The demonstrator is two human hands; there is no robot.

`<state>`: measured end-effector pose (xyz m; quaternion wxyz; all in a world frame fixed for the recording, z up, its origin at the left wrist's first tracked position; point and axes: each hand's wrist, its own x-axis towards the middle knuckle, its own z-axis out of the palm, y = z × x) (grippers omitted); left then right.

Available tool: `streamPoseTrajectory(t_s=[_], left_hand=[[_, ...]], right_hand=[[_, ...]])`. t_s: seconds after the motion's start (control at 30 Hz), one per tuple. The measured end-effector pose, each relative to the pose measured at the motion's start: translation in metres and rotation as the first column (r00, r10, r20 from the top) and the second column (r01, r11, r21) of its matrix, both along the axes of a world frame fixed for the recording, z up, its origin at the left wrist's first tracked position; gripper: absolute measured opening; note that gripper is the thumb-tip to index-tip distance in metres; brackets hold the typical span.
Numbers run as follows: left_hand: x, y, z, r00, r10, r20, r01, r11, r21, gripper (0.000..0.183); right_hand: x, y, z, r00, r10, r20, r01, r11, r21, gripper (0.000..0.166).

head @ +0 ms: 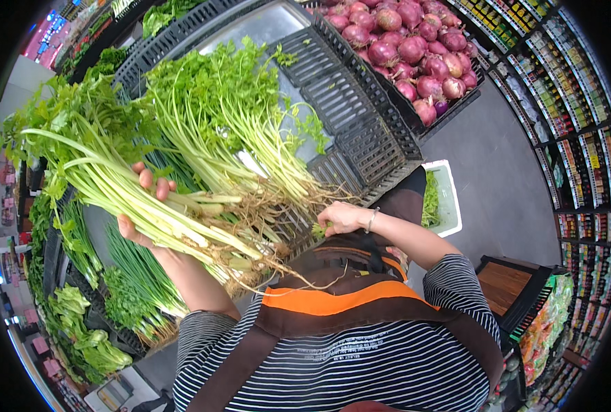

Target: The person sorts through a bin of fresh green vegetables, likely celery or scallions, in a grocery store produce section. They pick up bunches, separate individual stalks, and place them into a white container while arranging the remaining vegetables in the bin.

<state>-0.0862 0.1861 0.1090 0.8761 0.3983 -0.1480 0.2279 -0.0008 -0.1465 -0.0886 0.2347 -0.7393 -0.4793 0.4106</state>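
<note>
My left hand (162,188) grips a thick bunch of leafy celery (114,188), fingers over the stalks and thumb below. The roots of this bunch hang towards my apron (346,298), and its leaves point to the far left. My right hand (344,217) is near the display's front edge with its fingers closed on a small green sprig (320,230). More celery (269,144) with brown roots lies on the black slatted plastic display rack (331,67), just beyond both hands. Part of that pile is hidden behind the held bunch.
Red onions (413,49) fill a crate at the back right. A white bin (447,201) holding greens stands on the floor to the right. Spring onions (135,262) and lettuce (86,329) lie on the left. Stocked shelves (552,77) curve along the right.
</note>
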Motion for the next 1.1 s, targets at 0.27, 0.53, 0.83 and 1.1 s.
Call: streamPoseTrajectory(t_s=[0.27, 0.53, 0.83, 1.1], left_hand=[[0.009, -0.006, 0.018, 1.0, -0.001, 0.005, 0.001, 0.997, 0.073, 0.08], [0.039, -0.043, 0.046, 1.0, 0.004, -0.015, -0.002, 0.99, 0.141, 0.078], [0.12, -0.119, 0.039, 0.957, -0.17, -0.235, 0.22, 0.954, 0.206, 0.075], [0.194, -0.208, -0.027, 0.9, 0.016, -0.435, 0.2, 0.873, 0.445, 0.068]], right_hand=[[0.028, -0.083, 0.088, 0.721, -0.435, -0.539, 0.48, 0.875, -0.064, 0.015], [-0.002, -0.285, 0.074, 0.21, -0.959, 0.192, 0.973, 0.185, -0.138, 0.036], [0.013, -0.227, 0.11, 0.173, -0.975, 0.142, 0.959, 0.2, 0.203, 0.039], [0.058, -0.122, 0.138, 0.644, -0.615, -0.455, 0.753, 0.404, 0.52, 0.08]])
